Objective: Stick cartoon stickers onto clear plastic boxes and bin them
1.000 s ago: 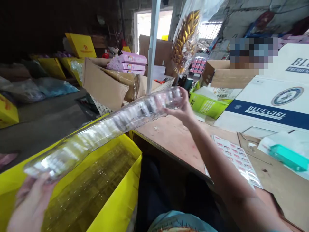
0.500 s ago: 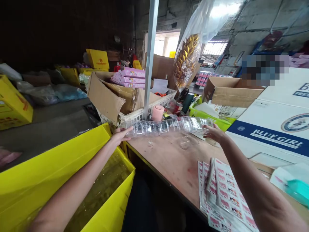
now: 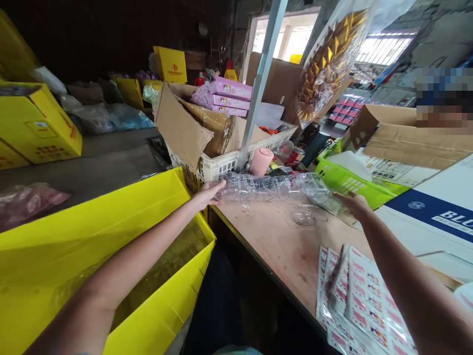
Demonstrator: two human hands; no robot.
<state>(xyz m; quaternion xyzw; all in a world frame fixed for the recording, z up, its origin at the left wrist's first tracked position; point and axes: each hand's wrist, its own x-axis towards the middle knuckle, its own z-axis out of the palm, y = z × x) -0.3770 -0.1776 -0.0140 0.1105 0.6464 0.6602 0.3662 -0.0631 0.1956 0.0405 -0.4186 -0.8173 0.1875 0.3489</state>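
Note:
A long row of clear plastic containers (image 3: 266, 187), nested into one another, spans the gap between my hands above the table. My left hand (image 3: 209, 194) grips its left end, thumb on top. At the other end my right hand (image 3: 354, 203) pinches the last container, which tilts down away from the row. One loose clear plastic piece (image 3: 305, 217) lies on the wooden table (image 3: 273, 241) beneath. Sheets of pink-and-white printed stickers (image 3: 369, 291) lie stacked under my right forearm. Below my left arm stands an open yellow box (image 3: 148, 207) with clear plastic inside.
Behind the row are a white plastic crate (image 3: 218, 166) with a cardboard box, a pink roll (image 3: 261, 161) and a green basket (image 3: 373, 192). A metal post (image 3: 260, 88) rises there, with a bagged gold ornament (image 3: 328, 64) beside it. White cartons (image 3: 417, 222) stand right.
My view has swung left, so the scene sits further right. Both hands still hold the row; its right end now hangs looser and angles downward.

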